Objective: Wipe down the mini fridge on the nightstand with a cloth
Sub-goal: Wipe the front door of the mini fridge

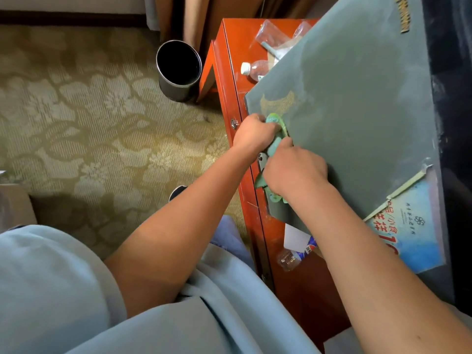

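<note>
Green soft cloth (274, 139), bunched and limp, is gripped by both hands, left hand (251, 134) and right hand (293, 169), at the near front edge of the dusty grey flat-topped mini fridge (344, 111) on the red-brown wooden bench (229, 72); it likely needs firm bunching, and open top lies beyond.

Both hands, left hand (251, 132) and right hand (293, 169), grip a green cloth (275, 123) on the mini fridge (357, 98) top.
</note>
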`<state>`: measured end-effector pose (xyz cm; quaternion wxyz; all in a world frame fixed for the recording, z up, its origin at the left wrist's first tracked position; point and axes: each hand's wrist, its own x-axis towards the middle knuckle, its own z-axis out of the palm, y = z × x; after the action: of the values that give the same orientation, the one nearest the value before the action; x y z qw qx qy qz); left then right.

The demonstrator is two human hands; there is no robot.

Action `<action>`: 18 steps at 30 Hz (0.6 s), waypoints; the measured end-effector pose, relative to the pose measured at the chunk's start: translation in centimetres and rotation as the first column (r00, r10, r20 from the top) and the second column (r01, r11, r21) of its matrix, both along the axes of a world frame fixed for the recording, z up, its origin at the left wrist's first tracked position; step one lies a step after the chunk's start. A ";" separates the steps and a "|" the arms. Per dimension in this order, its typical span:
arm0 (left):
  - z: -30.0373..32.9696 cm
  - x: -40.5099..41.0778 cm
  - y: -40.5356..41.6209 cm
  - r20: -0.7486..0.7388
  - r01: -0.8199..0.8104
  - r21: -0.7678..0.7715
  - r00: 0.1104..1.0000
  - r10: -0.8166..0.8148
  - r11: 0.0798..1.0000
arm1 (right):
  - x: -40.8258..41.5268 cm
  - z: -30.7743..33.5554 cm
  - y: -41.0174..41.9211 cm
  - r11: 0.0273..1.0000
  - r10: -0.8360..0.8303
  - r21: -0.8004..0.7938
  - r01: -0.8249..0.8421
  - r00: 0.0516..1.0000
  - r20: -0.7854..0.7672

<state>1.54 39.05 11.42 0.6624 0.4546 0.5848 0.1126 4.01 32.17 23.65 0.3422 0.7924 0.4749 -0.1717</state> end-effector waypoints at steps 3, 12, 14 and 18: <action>-0.9 0.0 -1.1 0.056 -0.041 -0.052 0.997 0.044 0.998 | -0.4 -1.2 -1.0 0.999 0.005 -0.038 -0.004 1.000 0.030; 0.7 -0.1 -3.6 -0.048 0.188 -0.045 0.981 -0.190 0.981 | -0.3 2.0 -2.1 0.976 -0.114 -0.194 0.103 0.992 -0.050; 3.8 -0.3 -0.4 -0.034 0.108 0.071 0.994 -0.106 0.992 | -0.3 4.2 -0.2 0.995 -0.080 -0.057 0.077 0.996 -0.046; 9.4 -0.6 3.9 0.122 -0.099 0.232 0.990 0.072 0.968 | -0.5 7.3 1.9 0.968 0.036 0.247 -0.044 0.999 0.039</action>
<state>0.98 42.92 20.83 0.6296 0.4977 0.5481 0.2357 3.47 34.07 30.99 0.2520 0.8220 0.5026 -0.0905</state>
